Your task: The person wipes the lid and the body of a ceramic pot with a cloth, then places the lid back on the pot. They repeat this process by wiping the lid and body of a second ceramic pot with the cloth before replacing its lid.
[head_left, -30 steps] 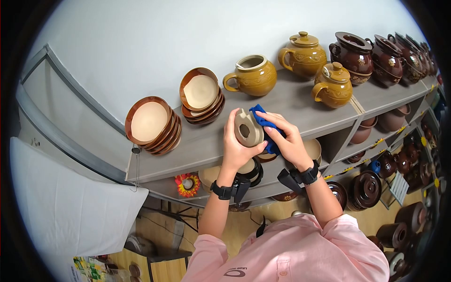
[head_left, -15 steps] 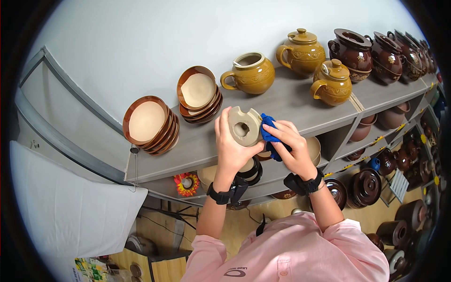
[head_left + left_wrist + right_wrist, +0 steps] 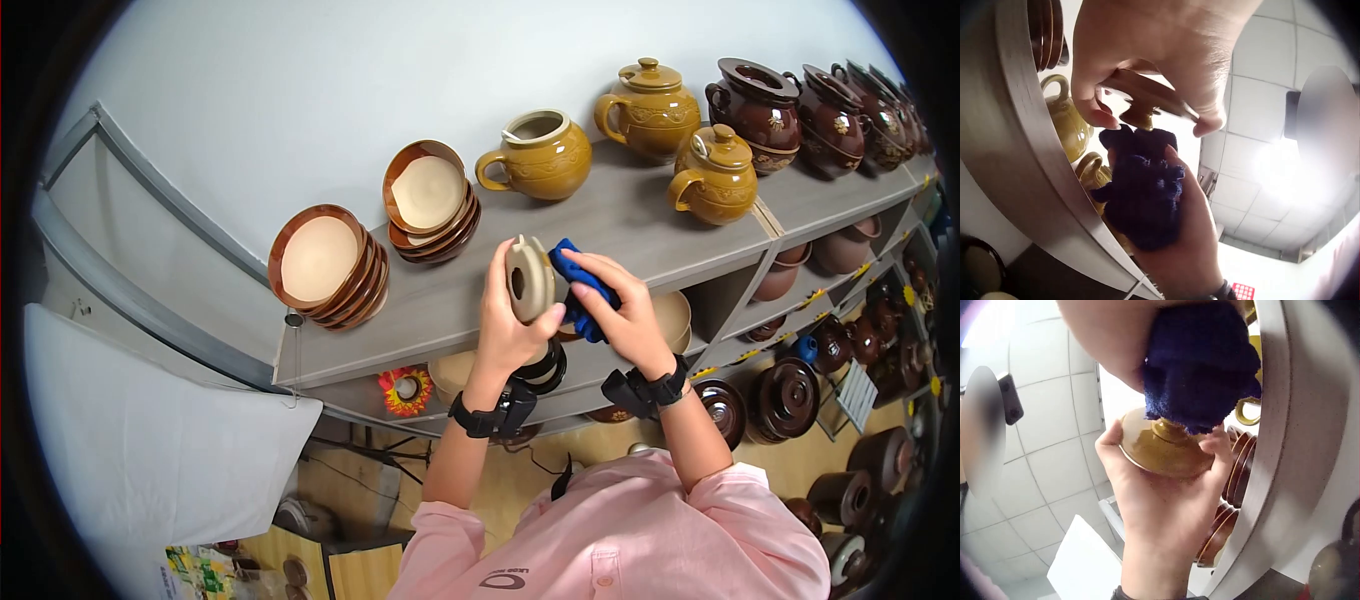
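My left hand (image 3: 505, 318) grips a round ceramic lid (image 3: 530, 280) by its edge, thumb on one side and fingers on the other. The lid's unglazed underside, with a hollow in its middle, faces left in the head view. Its glazed mustard top (image 3: 1163, 453) and small knob show in the right wrist view. My right hand (image 3: 628, 312) holds a bunched blue cloth (image 3: 585, 290) just right of the lid. In the left wrist view the cloth (image 3: 1141, 187) lies close by the knob. A mustard pot (image 3: 545, 160) without a lid stands on the shelf beyond my hands.
Stacked brown bowls (image 3: 320, 262) sit on the grey shelf (image 3: 400, 315) at left, with another bowl stack (image 3: 428, 195) beside them. Two lidded mustard pots (image 3: 648, 110) and several dark brown jars (image 3: 765, 115) stand to the right. More pottery fills the lower shelves and floor.
The lid has turned in my left hand, from its underside facing up to nearly edge-on. My right hand with the cloth moved slightly away from the lid's rim.
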A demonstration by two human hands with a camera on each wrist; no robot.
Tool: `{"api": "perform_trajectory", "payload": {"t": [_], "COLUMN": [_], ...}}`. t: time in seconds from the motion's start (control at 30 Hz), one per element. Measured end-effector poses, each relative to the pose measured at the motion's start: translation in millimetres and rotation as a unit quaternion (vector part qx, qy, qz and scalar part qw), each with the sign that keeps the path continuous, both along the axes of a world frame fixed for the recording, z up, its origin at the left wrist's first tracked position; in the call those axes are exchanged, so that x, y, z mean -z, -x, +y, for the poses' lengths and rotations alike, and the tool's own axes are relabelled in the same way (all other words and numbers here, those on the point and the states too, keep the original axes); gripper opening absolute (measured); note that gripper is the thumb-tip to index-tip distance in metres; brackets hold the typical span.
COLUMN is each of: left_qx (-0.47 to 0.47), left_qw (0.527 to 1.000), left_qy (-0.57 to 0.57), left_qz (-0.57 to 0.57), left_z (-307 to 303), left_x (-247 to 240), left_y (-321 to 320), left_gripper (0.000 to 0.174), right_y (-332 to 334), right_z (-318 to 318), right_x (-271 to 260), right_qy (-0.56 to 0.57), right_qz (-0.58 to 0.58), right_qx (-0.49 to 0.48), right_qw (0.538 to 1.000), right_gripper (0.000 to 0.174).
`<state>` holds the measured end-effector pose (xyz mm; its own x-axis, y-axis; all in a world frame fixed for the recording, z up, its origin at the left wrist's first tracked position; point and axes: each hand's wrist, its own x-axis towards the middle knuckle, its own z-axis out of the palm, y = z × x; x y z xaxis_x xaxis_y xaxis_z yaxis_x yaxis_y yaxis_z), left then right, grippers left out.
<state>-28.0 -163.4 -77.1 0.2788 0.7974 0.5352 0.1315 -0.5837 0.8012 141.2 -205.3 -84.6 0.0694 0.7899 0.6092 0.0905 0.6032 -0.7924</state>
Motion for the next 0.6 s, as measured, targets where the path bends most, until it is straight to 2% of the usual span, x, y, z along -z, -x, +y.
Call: {"api": "perform_trajectory", "payload": {"t": [0.07,0.1,0.2,0.37,0.43,0.53,0.6], "left_qx": [0.108,0.123,0.092,0.065,0.035,-0.006,0.007], "left_qw": [0.972,0.979,0.972,0.957,0.954,0.967,0.948], "left_qy": [0.163,0.106,0.142,0.196,0.204,0.203,0.232], "left_qz": [-0.134,-0.120,-0.165,-0.202,-0.217,-0.152,-0.217], "left_z": [-1.6,3.0,-1.9,-5.1,-5.6,0.4,1.6], "left_x": [2.7,6.0,9.8,11.4,9.6,15.1,17.4], "left_y": [1.9,0.3,-2.1,7.1,12.0,29.3,38.5], "left_gripper": [0.076,0.073,0.072,0.054,0.047,0.039,0.033], "right_y": [8.4,14.3,30.8,38.4,39.6,44.2,50.2], "right_z": [2.8,2.6,4.1,13.5,19.7,25.8,29.2], "right_x": [2.2,1.4,-1.9,-8.3,-11.0,-16.5,-19.4], "right_qy": [-0.014,-0.019,-0.032,-0.060,-0.056,-0.052,-0.045], "right_qz": [-0.023,-0.026,-0.026,-0.065,-0.097,-0.135,-0.158], "right_qx": [-0.003,0.004,0.043,0.098,0.094,0.081,0.072], "right_qw": [1.000,0.999,0.998,0.991,0.989,0.986,0.984], "right_gripper": [0.041,0.043,0.047,0.042,0.041,0.039,0.038]}}
